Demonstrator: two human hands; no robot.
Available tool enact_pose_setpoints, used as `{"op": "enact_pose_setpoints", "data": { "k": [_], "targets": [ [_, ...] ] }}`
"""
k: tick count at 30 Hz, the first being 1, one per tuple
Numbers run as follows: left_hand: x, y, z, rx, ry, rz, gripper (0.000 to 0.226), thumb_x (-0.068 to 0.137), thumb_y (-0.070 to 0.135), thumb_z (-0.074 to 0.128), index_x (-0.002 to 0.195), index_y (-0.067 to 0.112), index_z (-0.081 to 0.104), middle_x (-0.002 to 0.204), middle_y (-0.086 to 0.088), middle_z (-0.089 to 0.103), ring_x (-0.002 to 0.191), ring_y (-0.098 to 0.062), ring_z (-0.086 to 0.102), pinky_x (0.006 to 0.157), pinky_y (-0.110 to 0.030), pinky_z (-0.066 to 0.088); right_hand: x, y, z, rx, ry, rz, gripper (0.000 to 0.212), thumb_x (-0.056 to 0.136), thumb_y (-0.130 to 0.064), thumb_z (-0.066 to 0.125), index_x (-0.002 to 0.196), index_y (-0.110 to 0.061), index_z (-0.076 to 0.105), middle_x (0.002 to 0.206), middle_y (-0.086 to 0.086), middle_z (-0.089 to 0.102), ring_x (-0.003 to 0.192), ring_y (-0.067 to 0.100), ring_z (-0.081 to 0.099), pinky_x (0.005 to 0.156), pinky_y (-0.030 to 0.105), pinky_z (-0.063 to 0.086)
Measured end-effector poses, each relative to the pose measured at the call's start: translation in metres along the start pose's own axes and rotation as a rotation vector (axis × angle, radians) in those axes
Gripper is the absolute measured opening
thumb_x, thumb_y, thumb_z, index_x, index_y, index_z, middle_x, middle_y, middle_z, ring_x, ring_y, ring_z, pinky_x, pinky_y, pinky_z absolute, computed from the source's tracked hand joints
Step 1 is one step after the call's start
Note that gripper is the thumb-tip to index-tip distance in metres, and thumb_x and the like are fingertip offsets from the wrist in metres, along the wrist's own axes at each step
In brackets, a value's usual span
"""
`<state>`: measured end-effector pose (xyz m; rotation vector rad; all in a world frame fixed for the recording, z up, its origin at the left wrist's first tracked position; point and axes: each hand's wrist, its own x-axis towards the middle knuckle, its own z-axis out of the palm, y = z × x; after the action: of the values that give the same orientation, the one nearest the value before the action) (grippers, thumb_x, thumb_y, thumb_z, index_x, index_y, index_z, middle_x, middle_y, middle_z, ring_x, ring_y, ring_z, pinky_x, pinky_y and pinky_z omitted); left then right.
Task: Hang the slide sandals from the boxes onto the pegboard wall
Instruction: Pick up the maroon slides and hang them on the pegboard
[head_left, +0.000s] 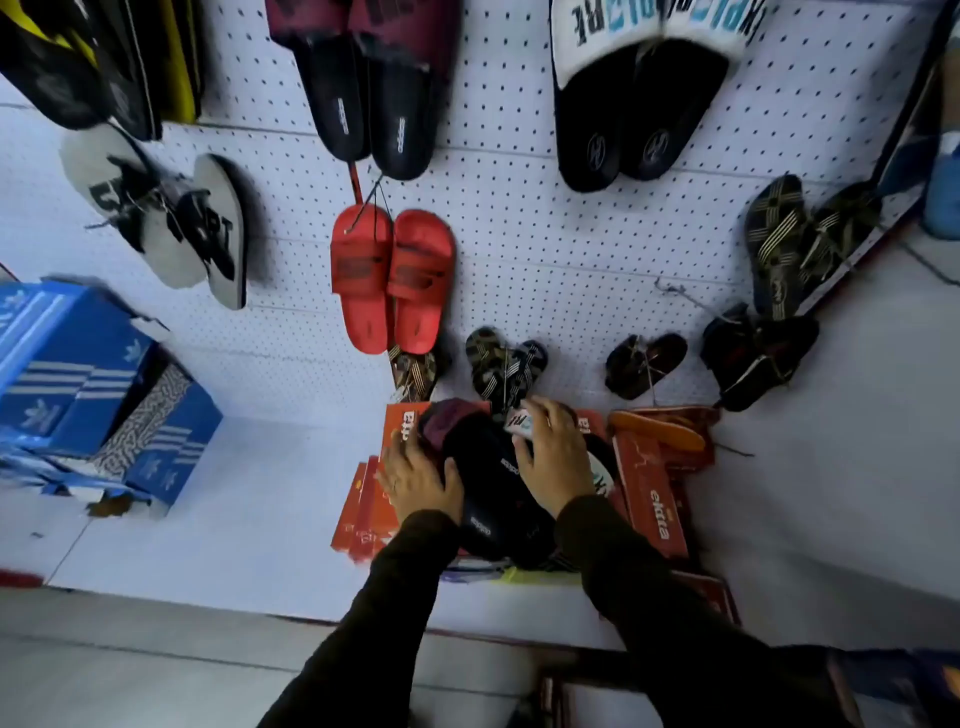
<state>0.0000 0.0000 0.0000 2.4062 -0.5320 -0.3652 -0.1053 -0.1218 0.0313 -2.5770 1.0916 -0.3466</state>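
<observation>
Below the pegboard wall (519, 234), left hand (423, 480) and right hand (556, 457) grip black slide sandals (488, 483) over orange boxes (649, 493).

Two hands (426, 480), two red slides (392, 278)

The orange boxes (649, 499) carry the word "ekta" in white letters. The black slide sandals (488, 483) between the hands show a small white "adidas" mark on the footbeds. The blue boxes (78, 374) bear the white trefoil logo and stripes.
</observation>
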Motion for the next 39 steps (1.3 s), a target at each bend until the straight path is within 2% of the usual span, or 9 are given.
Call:
{"op": "enact_pose_setpoints", "data": {
  "k": [5,9,12,14,16,24,32,35,39],
  "targets": [
    [-0.006,-0.03,0.034,-0.436,-0.263,-0.802,0.074,0.09,0.022,0.059,0.149,-0.001,0.02,0.156,-0.022,0.027,0.142,-0.037,0.032,0.117,-0.042,0.027,0.012,0.01,0.027,0.014,-0.378,0.172,0.05,0.1,-0.022,0.047,0.147,-0.007,0.04,0.148,0.017,0.044,0.139,0.034,0.041,0.116,0.04,0.036],
    [-0.01,-0.041,0.043,-0.71,-0.628,-0.933,0.029,0.095,0.028,0.05,0.116,0.009,0.054,0.114,-0.011,0.062,0.096,-0.03,0.062,0.099,-0.041,0.04,0.023,0.013,0.042,0.098,-0.476,0.304,0.051,0.099,-0.017,0.051,0.147,-0.004,0.041,0.15,0.018,0.047,0.139,0.034,0.045,0.116,0.038,0.036],
    [-0.014,-0.048,0.047,-0.842,-0.613,-0.992,0.012,0.092,0.017,0.058,0.098,0.008,0.053,0.085,-0.007,0.057,0.07,-0.023,0.056,0.095,-0.047,0.046,0.029,0.019,0.05,0.203,-0.534,0.46,0.05,0.093,-0.013,0.06,0.14,-0.001,0.049,0.144,0.019,0.054,0.134,0.036,0.051,0.113,0.041,0.041],
    [-0.015,-0.055,0.044,-0.912,-0.578,-1.011,0.007,0.091,0.007,0.057,0.097,0.005,0.054,0.085,-0.011,0.055,0.069,-0.026,0.056,0.075,-0.048,0.057,0.031,0.024,0.052,0.308,-0.587,0.594,0.054,0.086,-0.01,0.066,0.137,-0.002,0.052,0.138,0.019,0.057,0.127,0.039,0.056,0.107,0.046,0.048],
    [-0.017,-0.065,0.036,-0.979,-0.537,-1.004,0.018,0.09,0.002,0.057,0.108,0.006,0.056,0.086,-0.012,0.057,0.072,-0.029,0.058,0.055,-0.044,0.059,0.031,0.026,0.052,0.43,-0.671,0.696,0.055,0.082,-0.003,0.068,0.135,-0.001,0.053,0.135,0.019,0.058,0.122,0.04,0.058,0.099,0.049,0.054],
    [-0.023,-0.072,-0.013,-1.049,-0.312,-0.784,0.056,0.086,0.002,0.064,0.139,0.014,0.047,0.137,-0.015,0.057,0.118,-0.036,0.059,0.081,-0.046,0.054,-0.001,0.007,0.041,0.921,-0.607,0.775,0.054,0.081,0.013,0.059,0.13,-0.011,0.06,0.121,0.012,0.067,0.122,0.036,0.061,0.071,0.036,0.057],
    [0.001,-0.033,-0.08,-1.13,-0.247,-0.418,0.058,0.086,0.0,0.063,0.139,0.016,0.047,0.14,-0.011,0.055,0.111,-0.031,0.058,0.067,-0.032,0.053,0.012,-0.03,-0.003,1.136,-0.337,0.592,0.056,0.076,0.017,0.066,0.127,-0.003,0.059,0.11,0.01,0.074,0.106,0.03,0.07,0.073,0.035,0.061],
    [0.013,-0.018,-0.105,-1.13,-0.195,-0.277,0.057,0.086,0.002,0.064,0.139,0.016,0.049,0.14,-0.011,0.054,0.113,-0.031,0.058,0.078,-0.038,0.053,0.023,-0.051,-0.027,1.18,-0.244,0.492,0.055,0.074,0.019,0.066,0.124,-0.002,0.059,0.089,-0.002,0.073,0.082,0.015,0.071,0.061,0.026,0.059],
    [0.033,0.001,-0.141,-1.127,-0.152,-0.115,0.056,0.086,0.002,0.065,0.138,0.015,0.05,0.139,-0.012,0.054,0.113,-0.032,0.059,0.085,-0.04,0.051,0.039,-0.08,-0.056,1.24,-0.133,0.374,0.058,0.075,0.02,0.065,0.128,-0.001,0.055,0.103,0.006,0.071,0.084,0.014,0.068,0.066,0.027,0.06]
  ]
}}
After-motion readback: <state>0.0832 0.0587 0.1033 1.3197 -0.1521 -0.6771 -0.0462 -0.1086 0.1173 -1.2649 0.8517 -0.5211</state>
